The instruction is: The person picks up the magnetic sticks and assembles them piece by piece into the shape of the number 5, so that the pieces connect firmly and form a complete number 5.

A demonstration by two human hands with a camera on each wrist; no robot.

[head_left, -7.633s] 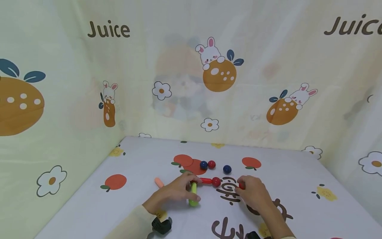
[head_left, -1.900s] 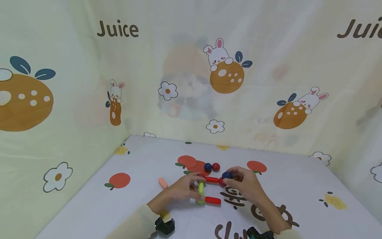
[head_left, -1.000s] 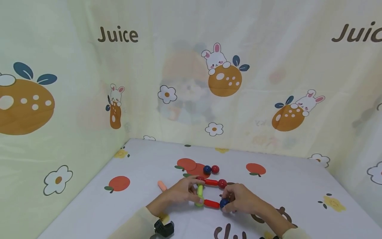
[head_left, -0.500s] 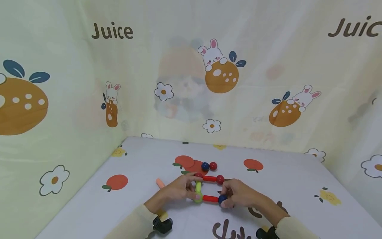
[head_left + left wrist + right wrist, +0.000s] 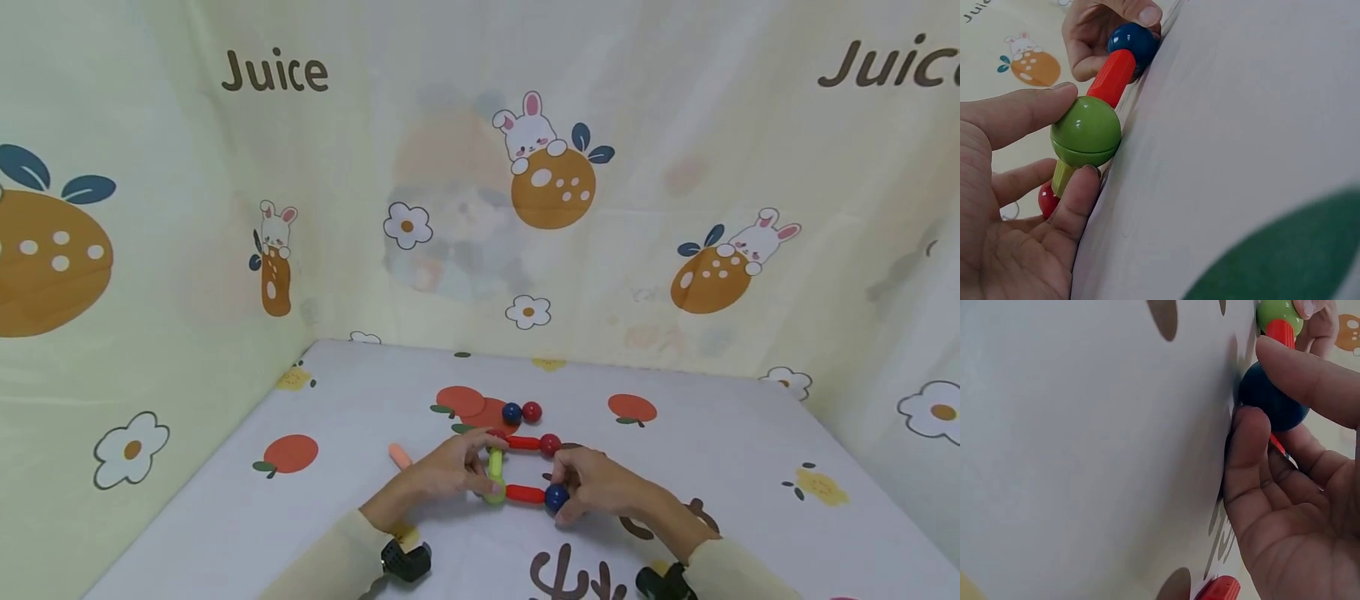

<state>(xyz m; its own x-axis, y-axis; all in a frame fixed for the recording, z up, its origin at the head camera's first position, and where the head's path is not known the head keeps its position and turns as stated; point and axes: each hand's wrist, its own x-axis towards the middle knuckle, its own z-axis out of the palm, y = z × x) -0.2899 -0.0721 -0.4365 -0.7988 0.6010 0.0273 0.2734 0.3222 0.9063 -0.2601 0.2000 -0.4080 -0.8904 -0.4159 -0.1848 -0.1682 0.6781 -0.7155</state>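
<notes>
I have the left hand (image 5: pixel 453 471) pinching a glossy green ball (image 5: pixel 1086 130), the right hand (image 5: pixel 602 483) a glossy blue ball (image 5: pixel 557 498), a ribbed red rod (image 5: pixel 525 494) between.

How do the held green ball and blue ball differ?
The left hand holds the green ball; the right hand holds the blue ball. The green ball touches a red stick and a lime stick; the blue ball visibly touches just the red stick. Both are round and shiny.
</notes>
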